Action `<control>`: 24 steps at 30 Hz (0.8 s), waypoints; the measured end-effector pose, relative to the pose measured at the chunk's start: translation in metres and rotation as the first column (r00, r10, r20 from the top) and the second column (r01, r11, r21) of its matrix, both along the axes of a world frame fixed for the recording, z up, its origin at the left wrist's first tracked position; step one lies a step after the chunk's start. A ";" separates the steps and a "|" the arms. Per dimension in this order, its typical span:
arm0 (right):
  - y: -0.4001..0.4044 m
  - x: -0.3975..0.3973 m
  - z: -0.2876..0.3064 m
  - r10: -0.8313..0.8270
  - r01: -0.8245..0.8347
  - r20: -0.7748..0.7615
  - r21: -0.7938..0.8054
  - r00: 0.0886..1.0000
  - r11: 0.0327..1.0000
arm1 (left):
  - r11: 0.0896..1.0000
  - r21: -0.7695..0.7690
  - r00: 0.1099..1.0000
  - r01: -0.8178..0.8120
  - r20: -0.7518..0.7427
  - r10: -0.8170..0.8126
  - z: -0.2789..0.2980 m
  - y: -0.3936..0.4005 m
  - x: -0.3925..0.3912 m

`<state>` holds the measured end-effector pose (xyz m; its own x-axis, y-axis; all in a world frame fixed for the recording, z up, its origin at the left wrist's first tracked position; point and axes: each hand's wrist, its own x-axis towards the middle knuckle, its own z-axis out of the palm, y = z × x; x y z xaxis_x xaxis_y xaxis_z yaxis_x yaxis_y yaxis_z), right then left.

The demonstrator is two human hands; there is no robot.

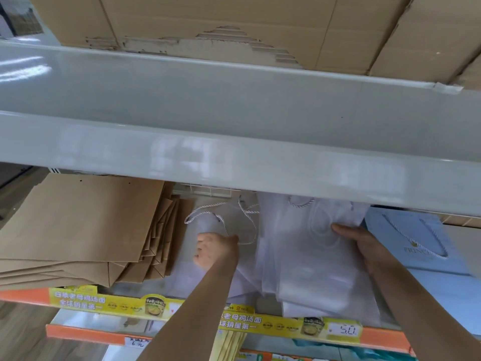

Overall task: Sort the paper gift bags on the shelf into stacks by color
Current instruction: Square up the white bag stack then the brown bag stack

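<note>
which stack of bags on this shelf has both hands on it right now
The white bags in the middle: left hand and right hand both touch them, unlike the brown stack and blue bags.

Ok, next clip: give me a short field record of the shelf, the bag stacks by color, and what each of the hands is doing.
setting: store shelf with orange front edge and yellow price strips
brown stack: brown paper bags, fanned pile at the left
white stack: white bags with cord handles, loosely piled in the middle
blue stack: light blue bag at the right, lying flat
left hand: fingers curled on a white bag at the pile's left side
right hand: laid on the white pile's right side, fingers fairly straight
above: cardboard boxes on the upper shelf
</note>
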<state>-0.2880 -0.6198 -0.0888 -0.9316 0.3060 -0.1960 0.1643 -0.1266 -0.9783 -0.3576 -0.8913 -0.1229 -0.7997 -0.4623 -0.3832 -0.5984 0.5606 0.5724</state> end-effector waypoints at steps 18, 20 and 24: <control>-0.077 -0.056 -0.020 0.262 -0.264 0.174 -0.017 0.949 0.964 | 0.913 -0.067 0.915 0.403 -0.009 -0.404 0.000 -0.074 -0.071; -0.082 -0.060 -0.029 0.239 -0.256 0.215 0.057 0.947 0.965 | 0.952 0.012 0.951 0.305 -0.068 -0.303 -0.005 -0.076 -0.064; -0.083 -0.063 -0.031 0.226 -0.247 0.235 0.064 0.945 0.967 | 0.974 0.214 0.997 0.077 -0.035 -0.071 0.001 -0.079 -0.057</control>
